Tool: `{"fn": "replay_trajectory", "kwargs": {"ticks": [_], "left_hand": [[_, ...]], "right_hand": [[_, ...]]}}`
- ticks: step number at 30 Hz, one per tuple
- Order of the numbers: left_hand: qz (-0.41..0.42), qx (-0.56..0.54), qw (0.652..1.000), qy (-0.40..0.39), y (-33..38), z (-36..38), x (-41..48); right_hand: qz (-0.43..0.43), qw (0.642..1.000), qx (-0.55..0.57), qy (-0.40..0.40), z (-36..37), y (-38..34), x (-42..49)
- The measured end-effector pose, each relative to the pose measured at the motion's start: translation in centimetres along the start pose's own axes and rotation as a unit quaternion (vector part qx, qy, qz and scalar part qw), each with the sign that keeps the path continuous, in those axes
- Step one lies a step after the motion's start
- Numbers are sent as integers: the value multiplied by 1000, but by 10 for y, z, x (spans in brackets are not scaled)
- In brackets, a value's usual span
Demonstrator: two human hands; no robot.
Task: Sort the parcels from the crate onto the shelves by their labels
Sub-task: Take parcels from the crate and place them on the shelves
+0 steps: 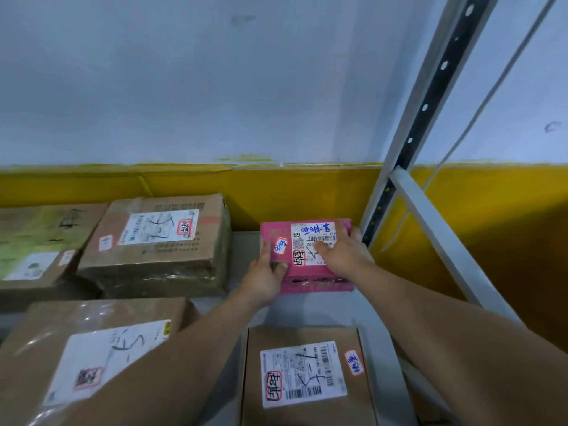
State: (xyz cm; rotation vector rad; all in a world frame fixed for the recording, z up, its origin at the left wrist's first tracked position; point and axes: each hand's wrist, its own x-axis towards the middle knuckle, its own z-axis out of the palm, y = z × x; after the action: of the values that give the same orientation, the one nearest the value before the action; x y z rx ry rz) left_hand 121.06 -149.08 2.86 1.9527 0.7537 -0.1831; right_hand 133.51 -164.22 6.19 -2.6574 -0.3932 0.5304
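A pink parcel [278, 233] with a white shipping label lies on the grey shelf [246, 247], at the back right near the yellow wall. My left hand [266, 273] grips its near left corner, thumb on top. My right hand [345, 253] holds its right side, with the fingers curled over the far right edge and the thumb on the label. Whether the parcel rests on the shelf or is just above it, I cannot tell. The crate is out of view.
Brown cardboard parcels with labels lie on the same shelf: one at the back middle [159, 238], a green-taped one at far left [33, 241], one near left [92, 358], one near right [307, 376]. A perforated shelf upright [421, 118] stands right of the pink parcel.
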Motion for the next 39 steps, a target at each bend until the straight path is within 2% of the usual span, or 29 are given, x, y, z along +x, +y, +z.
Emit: {"fn": "replay_trajectory", "kwargs": {"ticks": [5, 8, 13, 19, 24, 29, 35, 39], "left_hand": [[8, 42, 999, 5, 13, -20, -24], [37, 73, 996, 18, 20, -39, -45], [99, 173, 980, 20, 32, -67, -113], [173, 231, 957, -11, 9, -78, -195], [166, 269, 948, -42, -29, -75, -253], [163, 307, 937, -28, -50, -73, -302], [146, 290, 946, 12, -71, -64, -342], [93, 252, 963, 17, -92, -37, -365]], "right_hand": [[-20, 999, -16, -21, -8, -12, -13], [-49, 997, -52, -6, -17, -23, -32], [-77, 993, -81, 35, -25, -38, -87], [-75, 991, -96, 56, -7, -44, -175], [-75, 992, -92, 37, 20, -38, -240], [-75, 993, -85, 26, 21, -39, -282], [-109, 990, -92, 20, 11, -40, -323], [-128, 983, -129, -8, 20, -24, -348]]}}
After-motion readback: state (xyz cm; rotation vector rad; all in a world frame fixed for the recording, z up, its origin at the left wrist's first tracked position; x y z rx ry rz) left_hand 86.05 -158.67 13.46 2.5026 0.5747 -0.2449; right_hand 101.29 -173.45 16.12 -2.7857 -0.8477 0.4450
